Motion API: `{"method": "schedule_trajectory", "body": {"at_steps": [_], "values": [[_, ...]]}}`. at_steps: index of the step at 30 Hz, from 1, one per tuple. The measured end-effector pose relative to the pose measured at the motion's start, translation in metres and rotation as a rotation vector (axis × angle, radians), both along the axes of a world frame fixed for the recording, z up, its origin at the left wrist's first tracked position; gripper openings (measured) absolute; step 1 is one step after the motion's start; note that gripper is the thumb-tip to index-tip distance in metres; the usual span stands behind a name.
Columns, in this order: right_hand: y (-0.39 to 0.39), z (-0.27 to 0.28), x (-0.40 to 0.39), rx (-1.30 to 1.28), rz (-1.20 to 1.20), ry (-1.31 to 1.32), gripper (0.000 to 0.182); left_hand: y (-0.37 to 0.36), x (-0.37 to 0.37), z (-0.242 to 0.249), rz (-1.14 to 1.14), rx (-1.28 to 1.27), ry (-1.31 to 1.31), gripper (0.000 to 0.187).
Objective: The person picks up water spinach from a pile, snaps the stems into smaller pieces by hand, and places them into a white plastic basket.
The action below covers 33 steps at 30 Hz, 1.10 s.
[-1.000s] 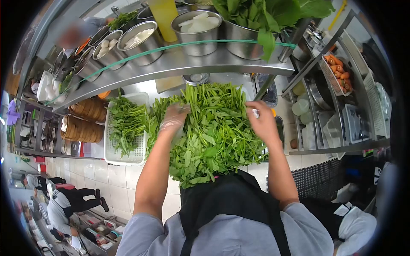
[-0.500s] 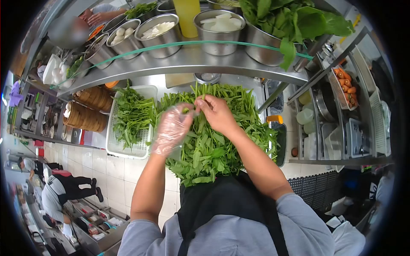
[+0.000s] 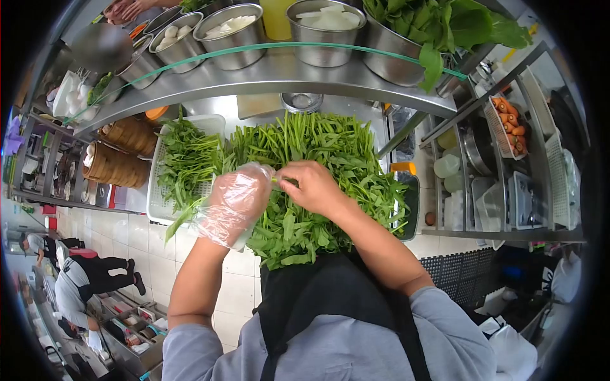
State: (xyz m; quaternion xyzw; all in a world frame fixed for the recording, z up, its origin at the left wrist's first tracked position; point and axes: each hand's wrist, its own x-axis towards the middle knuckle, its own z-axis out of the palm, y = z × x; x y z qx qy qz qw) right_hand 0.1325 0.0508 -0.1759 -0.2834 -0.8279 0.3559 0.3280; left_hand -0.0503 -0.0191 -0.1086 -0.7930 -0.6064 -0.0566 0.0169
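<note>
A large heap of leafy green stems (image 3: 305,222) lies in front of me, cut ends toward the shelf. Above it my left hand (image 3: 241,195), in a clear plastic glove, is closed on a leafy green stem (image 3: 185,216) whose leaves stick out to the left. My bare right hand (image 3: 310,185) pinches the same stem's other end, close to the gloved fingertips. Left of the heap stands a white perforated basket (image 3: 156,209) with more greens (image 3: 187,152) in it.
A steel shelf (image 3: 273,89) crosses ahead, bearing metal pots (image 3: 229,54) of cut vegetables. Bamboo steamers (image 3: 117,166) stand at the left, a rack with a carrot basket (image 3: 510,130) at the right. A co-worker (image 3: 76,282) is at a counter far left.
Both hands have come lower, toward my body, and the left has moved left. A leafy stem now shows beyond the gloved hand. The view has shifted slightly.
</note>
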Motion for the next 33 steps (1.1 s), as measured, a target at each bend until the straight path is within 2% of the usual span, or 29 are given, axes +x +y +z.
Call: {"method": "schedule_trajectory", "body": {"at_steps": [1, 3, 6, 9, 10, 12, 13, 14, 16, 18, 20, 21, 22, 24, 25, 26, 27, 28, 29, 31, 32, 33], "values": [[-0.001, -0.004, 0.001, 0.063, -0.006, -0.015, 0.011, -0.002, -0.001, -0.006, -0.069, 0.021, 0.121, 0.013], [-0.008, -0.006, 0.001, 0.158, -0.036, -0.072, 0.01, -0.003, 0.002, -0.01, -0.102, 0.013, 0.162, 0.012], [-0.014, -0.013, 0.001, 0.164, -0.084, -0.108, 0.009, -0.002, 0.011, -0.02, -0.125, 0.027, 0.168, 0.005], [-0.02, -0.012, 0.005, 0.173, -0.153, -0.112, 0.01, 0.006, 0.013, -0.034, 0.137, -0.013, -0.486, 0.009], [-0.023, -0.011, 0.006, 0.172, -0.157, -0.113, 0.01, 0.009, 0.01, -0.04, 0.133, -0.015, -0.486, 0.009], [-0.028, -0.01, 0.005, 0.159, -0.204, -0.042, 0.01, 0.013, 0.004, -0.053, 0.396, -0.164, -0.992, 0.01], [-0.028, -0.012, 0.007, 0.159, -0.206, -0.043, 0.01, 0.014, -0.003, -0.072, 0.419, -0.144, -1.295, 0.013], [-0.027, -0.015, 0.009, 0.146, -0.226, -0.009, 0.01, 0.014, -0.005, -0.066, 0.417, -0.145, -1.296, 0.013], [-0.024, -0.024, 0.013, 0.135, -0.244, 0.024, 0.01, 0.012, -0.006, -0.045, 0.629, -0.183, -1.506, 0.016], [-0.021, -0.032, 0.019, 0.068, -0.259, 0.019, 0.011, 0.004, -0.007, -0.038, 0.667, -0.169, -1.539, 0.02], [-0.02, -0.042, 0.029, 0.014, -0.214, -0.02, 0.012, -0.007, -0.012, -0.035, 0.661, -0.19, -1.29, 0.022], [-0.021, -0.05, 0.032, -0.003, -0.199, -0.08, 0.012, -0.015, -0.007, -0.042, 0.536, -0.159, -1.421, 0.019], [-0.021, -0.058, 0.035, -0.018, -0.184, -0.137, 0.012, -0.03, -0.005, -0.044, 0.416, -0.254, -1.475, 0.016], [-0.024, -0.059, 0.04, 0.006, -0.174, -0.111, 0.013, -0.057, 0.011, -0.02, 0.388, -0.689, -1.365, 0.015], [-0.025, -0.059, 0.042, -0.005, -0.187, -0.095, 0.013, -0.069, 0.014, -0.018, 0.22, -0.819, -1.137, 0.014], [-0.026, -0.061, 0.043, -0.02, -0.199, -0.077, 0.014, -0.077, 0.01, -0.02, -0.087, -0.868, -0.939, 0.014], [-0.026, -0.061, 0.043, -0.025, -0.197, -0.073, 0.014, -0.079, 0.018, 0.002, -0.327, -0.866, -0.72, 0.014], [-0.026, -0.062, 0.043, -0.021, -0.193, -0.065, 0.014, -0.084, 0.02, 0.021, -0.397, -0.963, -0.653, 0.014], [-0.026, -0.061, 0.043, -0.04, -0.2, -0.062, 0.014, -0.09, 0.016, 0.031, -0.504, -0.971, -0.738, 0.017], [-0.027, -0.063, 0.043, -0.06, -0.205, -0.059, 0.014, -0.092, 0.002, 0.073, -0.606, -1.033, -0.675, 0.022], [-0.026, -0.067, 0.041, -0.06, -0.213, -0.051, 0.014, -0.085, -0.009, 0.105, -0.581, -1.02, -0.733, 0.018], [-0.026, -0.069, 0.04, -0.059, -0.221, -0.043, 0.013, -0.074, -0.028, 0.122, -0.673, -0.908, -0.713, 0.021]]}}
